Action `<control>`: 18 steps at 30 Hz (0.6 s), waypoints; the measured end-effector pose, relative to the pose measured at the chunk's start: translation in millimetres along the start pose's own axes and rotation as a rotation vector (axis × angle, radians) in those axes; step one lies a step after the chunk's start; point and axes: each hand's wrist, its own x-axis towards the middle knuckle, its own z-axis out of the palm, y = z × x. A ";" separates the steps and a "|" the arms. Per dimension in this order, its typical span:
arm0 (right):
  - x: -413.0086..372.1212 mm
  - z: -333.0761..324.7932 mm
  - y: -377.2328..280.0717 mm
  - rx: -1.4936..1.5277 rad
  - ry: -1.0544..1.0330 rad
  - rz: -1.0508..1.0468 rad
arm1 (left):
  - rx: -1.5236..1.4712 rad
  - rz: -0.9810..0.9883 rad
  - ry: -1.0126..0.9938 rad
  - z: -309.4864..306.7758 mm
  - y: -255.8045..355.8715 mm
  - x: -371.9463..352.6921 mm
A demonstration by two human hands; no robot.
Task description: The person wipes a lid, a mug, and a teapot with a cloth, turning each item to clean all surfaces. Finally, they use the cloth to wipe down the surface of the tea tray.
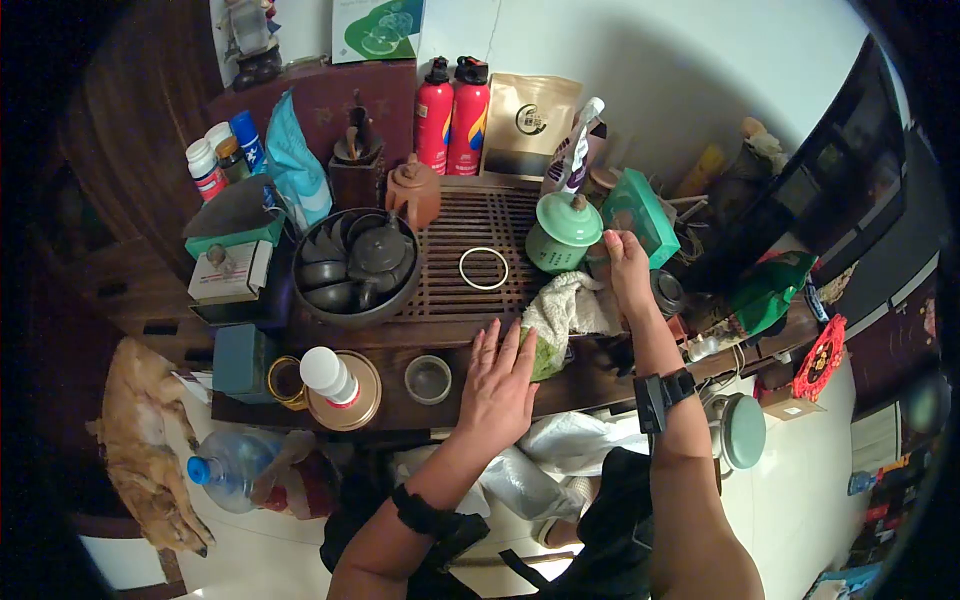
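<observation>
Left hand flat, fingers spread, on tabletop front edge. Right hand squeezed between green jar and box; can't tell its grip.

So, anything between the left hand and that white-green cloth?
Nothing visible. The left hand lies flat on the table, fingers right against the cloth. The small glass cup sits off to its left, clear of the gap.

- Your left hand lies flat on the counter edge, touching the cloth at its right.
- Your right hand is behind the cloth, just right of the lidded jar.
- The ring lies on the slatted tray, between the bowl and the jar.
- The small cup is left of your left hand.
</observation>
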 end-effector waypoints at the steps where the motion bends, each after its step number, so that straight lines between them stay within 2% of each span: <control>1: -1.0 -0.3 -3.0 -0.024 0.007 -0.022 | 0.002 0.000 -0.002 -0.2 0.5 0.4; 4: 6.6 2.0 14.1 0.034 -0.027 -0.049 | -0.009 0.001 -0.008 -0.2 1.2 1.5; 7: 6.4 -2.3 15.0 0.067 -0.066 0.076 | -0.055 0.006 -0.006 1.4 -2.4 3.6; 10: -1.6 -6.5 0.0 0.083 -0.028 0.109 | -0.111 0.000 0.019 2.0 -2.3 5.2; 13: -24.8 -15.8 -15.3 -0.241 0.284 -0.263 | -0.238 -0.017 0.054 1.3 -1.4 7.0; 15: -59.6 -20.8 -35.4 -0.082 0.046 -0.165 | -0.383 -0.036 0.064 -0.9 -0.4 8.0; 16: -73.3 -23.3 -31.3 -0.247 -0.088 -0.435 | -0.545 -0.029 0.053 -2.4 0.1 9.0; 17: -86.7 -25.7 -48.3 -0.292 -0.282 -0.545 | -0.706 -0.022 0.039 -4.8 0.9 10.4; 18: -96.0 -20.4 -45.5 -0.377 -0.331 -0.691 | -0.866 -0.015 0.024 -7.5 2.7 10.9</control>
